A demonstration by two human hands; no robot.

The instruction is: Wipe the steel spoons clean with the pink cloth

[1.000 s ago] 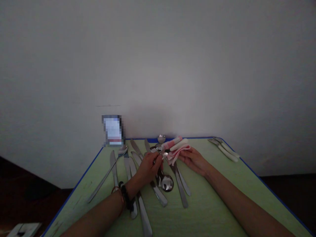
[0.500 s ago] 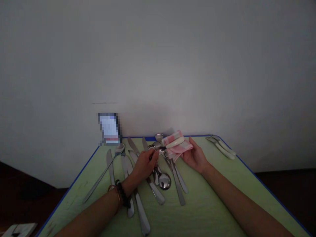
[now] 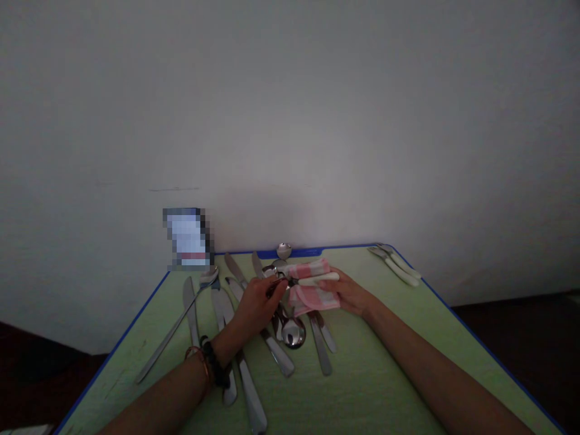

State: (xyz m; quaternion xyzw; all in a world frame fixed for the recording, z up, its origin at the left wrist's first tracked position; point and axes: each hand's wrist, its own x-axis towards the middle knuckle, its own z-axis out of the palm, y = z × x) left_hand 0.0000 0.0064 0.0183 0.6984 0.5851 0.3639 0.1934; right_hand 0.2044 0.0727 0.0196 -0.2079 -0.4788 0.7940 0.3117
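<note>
Knives (image 3: 250,393) and spoons (image 3: 294,333) crowd round — left hand (image 3: 259,301) pinching a white-handled utensil (image 3: 312,280), right hand (image 3: 351,293) clasping cloth (image 3: 312,299).

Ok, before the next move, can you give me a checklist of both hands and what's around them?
1. Left hand on the metal part of the white-handled utensil: ok.
2. Right hand gripping the pink checked cloth: ok.
3. Cloth fully around the handle: not ok, much of the handle shows bare.
4. Utensil's type: cannot tell, the left hand hides its end.
5. Two white-handled forks apart from both hands: ok.
6. Space around the cloth: not ok, a round spoon bowl sits close.
</note>
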